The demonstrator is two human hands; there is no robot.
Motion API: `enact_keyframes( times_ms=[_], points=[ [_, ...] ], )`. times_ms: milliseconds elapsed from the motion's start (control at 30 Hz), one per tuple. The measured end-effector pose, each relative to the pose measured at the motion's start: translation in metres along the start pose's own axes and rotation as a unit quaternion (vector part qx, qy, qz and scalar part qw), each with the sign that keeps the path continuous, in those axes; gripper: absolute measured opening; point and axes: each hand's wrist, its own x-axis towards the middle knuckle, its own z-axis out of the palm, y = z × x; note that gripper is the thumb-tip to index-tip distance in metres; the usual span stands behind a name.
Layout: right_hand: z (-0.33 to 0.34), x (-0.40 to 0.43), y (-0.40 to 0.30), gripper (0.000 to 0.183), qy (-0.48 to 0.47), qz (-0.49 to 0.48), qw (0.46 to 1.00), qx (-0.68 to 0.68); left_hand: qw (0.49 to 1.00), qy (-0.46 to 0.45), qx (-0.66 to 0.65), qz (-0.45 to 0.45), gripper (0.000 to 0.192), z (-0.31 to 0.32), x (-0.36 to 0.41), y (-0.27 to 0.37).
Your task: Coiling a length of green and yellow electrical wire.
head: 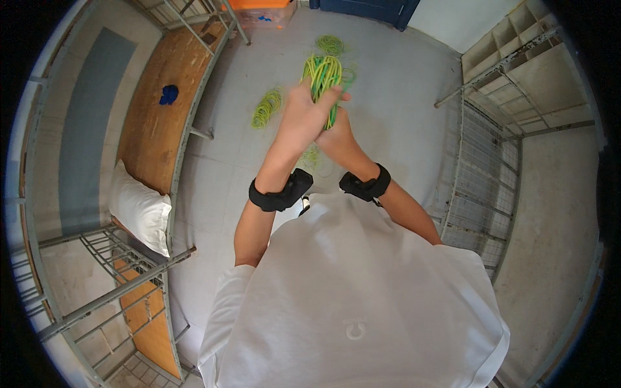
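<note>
A thick bundle of yellow-green and green cable [324, 70] is held out in front of me, folded into long loops. My left hand [304, 114] closes around it from the left, its thumb across the strands. Against the bundle's lower right side lies my right hand [338, 133], its fingers partly hidden behind the cable and the left hand. Beyond the bundle, a yellow-green coil [330, 44] rests on the grey floor. Another coil [266, 108] lies to the left of my hands, and looser strands [311, 157] show on the floor below my wrists.
On the left is a metal bunk bed with a wooden board [157, 111], a blue item [169, 95] and a white pillow [141, 211]. A clear bin with an orange lid [262, 5] stands at the far end. To the right are a wire-mesh bed frame [480, 174] and shelving [509, 36].
</note>
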Motion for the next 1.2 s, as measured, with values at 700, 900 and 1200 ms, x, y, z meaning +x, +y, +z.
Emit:
enact_keyframes(
  times_ms=[700, 900, 1200],
  points=[
    [-0.030, 0.017, -0.006, 0.038, 0.065, 0.079, 0.964, 0.244, 0.938, 0.165, 0.247, 0.178, 0.032, 0.020, -0.049, -0.064],
    [-0.043, 0.022, -0.015, 0.027, 0.105, 0.084, 0.968, 0.213, 0.958, 0.019, 0.283, 0.029, 0.035, 0.009, -0.055, -0.081],
    [-0.049, 0.019, -0.023, 0.024, 0.069, 0.090, 0.937, 0.330, 0.916, 0.090, 0.329, 0.210, 0.016, 0.013, -0.036, -0.097]
  ],
)
